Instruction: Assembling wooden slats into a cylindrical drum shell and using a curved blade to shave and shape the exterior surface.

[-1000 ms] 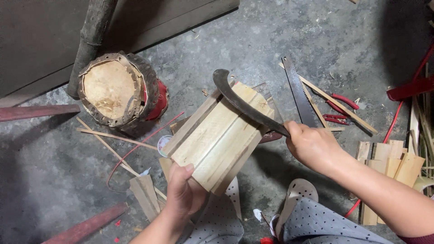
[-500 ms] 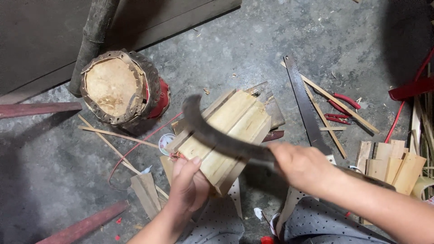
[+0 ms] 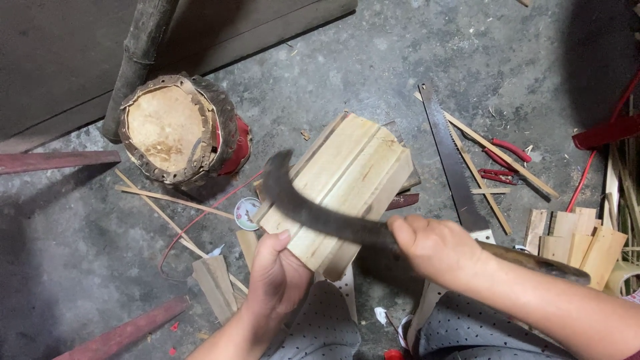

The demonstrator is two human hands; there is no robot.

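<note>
The wood block (image 3: 353,187) sits mid-floor (image 3: 373,60); the drum (image 3: 177,130) lies to its left, the saw (image 3: 453,160) to its right, pliers (image 3: 503,163) farther right.

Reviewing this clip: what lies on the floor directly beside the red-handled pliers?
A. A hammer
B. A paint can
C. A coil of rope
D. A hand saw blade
D. The hand saw lies flat on the concrete just left of the red-handled pliers, with thin wooden strips crossing between them; no hammer, rope coil or paint can lies beside the pliers.
</note>
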